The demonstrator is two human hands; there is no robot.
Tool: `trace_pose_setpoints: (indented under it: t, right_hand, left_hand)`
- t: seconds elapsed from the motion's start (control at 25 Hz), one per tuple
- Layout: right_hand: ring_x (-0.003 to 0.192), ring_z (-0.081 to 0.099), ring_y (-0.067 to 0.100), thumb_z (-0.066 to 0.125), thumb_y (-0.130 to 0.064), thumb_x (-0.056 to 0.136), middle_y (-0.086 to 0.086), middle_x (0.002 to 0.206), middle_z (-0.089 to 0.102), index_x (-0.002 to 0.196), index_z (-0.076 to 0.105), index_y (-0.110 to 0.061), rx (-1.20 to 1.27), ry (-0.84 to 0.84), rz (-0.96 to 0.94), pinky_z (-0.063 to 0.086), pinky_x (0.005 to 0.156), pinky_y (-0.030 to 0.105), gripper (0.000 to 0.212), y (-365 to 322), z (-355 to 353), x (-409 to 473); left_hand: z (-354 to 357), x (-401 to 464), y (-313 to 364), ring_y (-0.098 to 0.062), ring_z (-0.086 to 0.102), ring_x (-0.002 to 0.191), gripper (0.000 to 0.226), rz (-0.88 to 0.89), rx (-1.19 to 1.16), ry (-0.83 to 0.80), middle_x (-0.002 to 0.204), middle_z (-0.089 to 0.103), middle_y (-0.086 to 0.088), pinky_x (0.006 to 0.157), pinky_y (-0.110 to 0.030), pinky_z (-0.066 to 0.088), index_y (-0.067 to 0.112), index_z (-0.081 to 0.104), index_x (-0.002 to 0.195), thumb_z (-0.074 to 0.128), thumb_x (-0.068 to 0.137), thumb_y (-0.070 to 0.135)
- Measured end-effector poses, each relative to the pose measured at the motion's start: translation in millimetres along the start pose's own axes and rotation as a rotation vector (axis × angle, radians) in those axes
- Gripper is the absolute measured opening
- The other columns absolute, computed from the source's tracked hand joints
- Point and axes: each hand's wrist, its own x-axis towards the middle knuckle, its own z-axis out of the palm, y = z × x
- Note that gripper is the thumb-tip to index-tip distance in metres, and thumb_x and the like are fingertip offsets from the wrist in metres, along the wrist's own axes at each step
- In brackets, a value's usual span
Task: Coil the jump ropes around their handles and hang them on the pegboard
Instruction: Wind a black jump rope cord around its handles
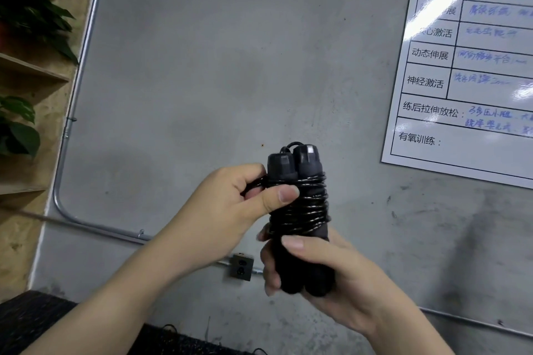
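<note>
A black jump rope (301, 210) is held upright in front of a grey wall, its two handles side by side with the cord wound round their upper half in several turns. My right hand (326, 277) grips the lower ends of both handles. My left hand (230, 210) pinches the cord at the upper left of the coil, thumb pressed on the windings. A short loop of cord sticks up between the handle caps. No pegboard is in view.
A whiteboard chart (467, 66) with printed rows hangs at the upper right. Wooden shelves with green plants (26, 20) stand at the left. A metal conduit (86, 46) runs down the wall to a socket box (241, 266). Dark flooring (43, 326) lies below.
</note>
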Motion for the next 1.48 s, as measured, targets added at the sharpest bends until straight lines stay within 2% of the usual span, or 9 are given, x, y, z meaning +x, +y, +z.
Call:
trace_pose_setpoints:
  t: [0.12,0.2,0.32,0.48,0.84,0.92,1.2,1.32,1.48]
  right_hand:
    - [0.054,0.044,0.019,0.074,-0.016,0.072,0.009,0.066,0.046,0.086,0.065,-0.008,0.082,-0.065,0.035,0.038,0.052,0.03,0.018,3.0,3.0,-1.2]
    - [0.051,0.037,0.02,0.069,-0.013,0.068,0.011,0.063,0.043,0.077,0.062,-0.012,-0.121,0.083,0.007,0.025,0.052,0.034,0.012,6.5,2.2,0.4]
    - [0.052,0.031,0.022,0.06,-0.013,0.066,0.014,0.063,0.038,0.073,0.058,-0.012,-0.302,0.227,-0.026,0.019,0.058,0.044,0.008,9.1,-0.5,1.8]
    - [0.06,0.022,0.03,0.055,-0.011,0.067,0.013,0.064,0.032,0.081,0.045,0.005,-0.435,0.338,-0.059,0.018,0.055,0.04,0.024,4.3,-3.6,3.8]
    - [0.057,0.024,0.018,0.057,-0.015,0.07,-0.001,0.058,0.033,0.067,0.052,-0.014,-0.577,0.484,-0.075,0.02,0.05,0.03,0.005,3.3,-15.5,9.2]
    - [0.051,0.023,0.013,0.06,-0.004,0.08,-0.008,0.052,0.031,0.056,0.045,-0.02,-0.629,0.501,-0.107,0.021,0.047,0.024,0.032,5.2,-17.2,11.3]
    - [0.061,0.062,0.015,0.061,-0.026,0.081,-0.005,0.067,0.066,0.092,0.055,-0.031,-0.887,0.769,-0.197,0.054,0.058,0.044,0.014,44.2,-9.8,19.7]
    - [0.066,0.063,0.01,0.069,-0.044,0.075,-0.012,0.073,0.068,0.093,0.056,-0.032,-0.894,0.643,-0.158,0.056,0.062,0.038,0.025,27.5,-9.8,11.3]
    - [0.069,0.067,0.022,0.085,-0.031,0.068,0.008,0.075,0.068,0.078,0.07,-0.022,-0.298,0.115,0.023,0.053,0.071,0.032,0.02,-2.8,-14.3,-3.0]
  left_hand:
    - [2.9,-1.3,2.7,-0.008,0.063,0.073,0.066,-0.057,-0.028,-0.049,0.079,0.072,-0.007,0.071,-0.029,0.055,0.005,0.071,0.108,0.068,0.085,0.066]
    - [-2.8,-1.0,1.0,-0.006,0.042,0.058,0.096,-0.171,0.176,-0.015,0.061,0.047,0.007,0.058,-0.025,0.037,0.003,0.064,0.085,0.056,0.065,0.096]
    - [-8.1,-3.3,2.6,-0.013,0.021,0.053,0.09,-0.277,0.391,0.018,0.058,0.022,0.008,0.049,-0.027,0.017,0.018,0.031,0.061,0.046,0.049,0.106]
    - [-3.2,-4.7,9.3,-0.012,0.023,0.052,0.076,-0.177,0.416,0.12,0.055,0.024,0.01,0.047,-0.025,0.02,0.013,0.033,0.062,0.054,0.062,0.086]
    - [13.8,-9.4,3.3,-0.011,0.026,0.051,0.054,-0.042,0.503,0.129,0.053,0.03,0.009,0.05,-0.028,0.021,0.014,0.041,0.069,0.054,0.095,0.059]
    - [19.8,-11.2,5.9,-0.012,0.031,0.049,0.044,-0.039,0.534,0.133,0.051,0.036,0.009,0.049,-0.026,0.023,0.019,0.044,0.069,0.054,0.095,0.054]
    - [37.2,-8.8,5.6,-0.012,0.034,0.045,0.074,-0.109,0.504,0.244,0.046,0.038,0.01,0.046,-0.025,0.025,0.021,0.049,0.067,0.046,0.066,0.095]
    - [23.7,-2.5,-1.4,-0.025,0.047,0.054,0.078,-0.079,0.328,0.176,0.055,0.051,-0.001,0.057,-0.038,0.046,0.016,0.06,0.074,0.055,0.068,0.093]
    - [13.6,-2.6,0.9,-0.04,0.067,0.096,0.077,0.015,0.076,0.0,0.097,0.072,-0.019,0.088,-0.06,0.051,0.008,0.071,0.102,0.065,0.075,0.079]
